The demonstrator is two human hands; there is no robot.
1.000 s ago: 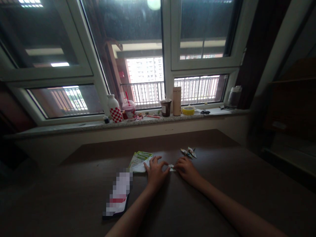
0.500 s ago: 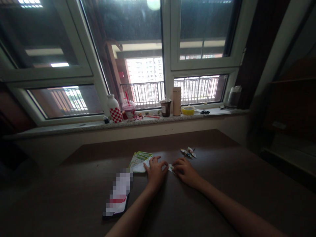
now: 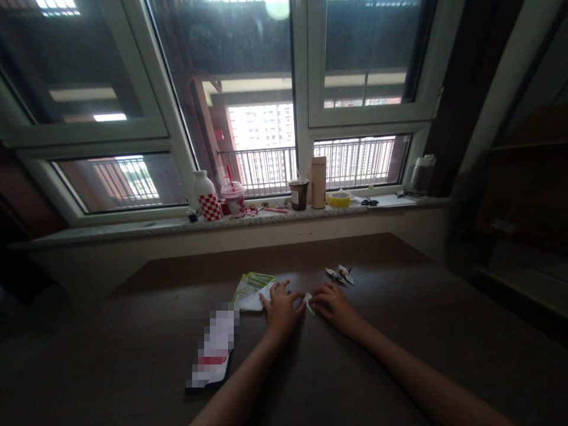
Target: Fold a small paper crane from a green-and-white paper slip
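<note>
Green-and-white paper strip point(image 3: 309, 304), long axis slanting, near end rightward

Only illegible print, too small and blurred, on the green-and-white papers point(image 3: 248, 286).

Thin paper on your smooth, wood-look bench point(image 3: 377, 367).
You have a satin sheen across the brown top, brighter toward its far edge; the small piece point(image 3: 309, 304) before you looks like thin paper, as do the green-printed sheets point(image 3: 252, 286) and the folded pieces point(image 3: 339, 274). On your speckled, stone-like sill point(image 3: 270, 219), note a clear plastic domed cup point(image 3: 234, 199), a plastic-looking yellow tape roll point(image 3: 339, 201) and a matt tan flask point(image 3: 318, 184), its material undetermined.
</note>
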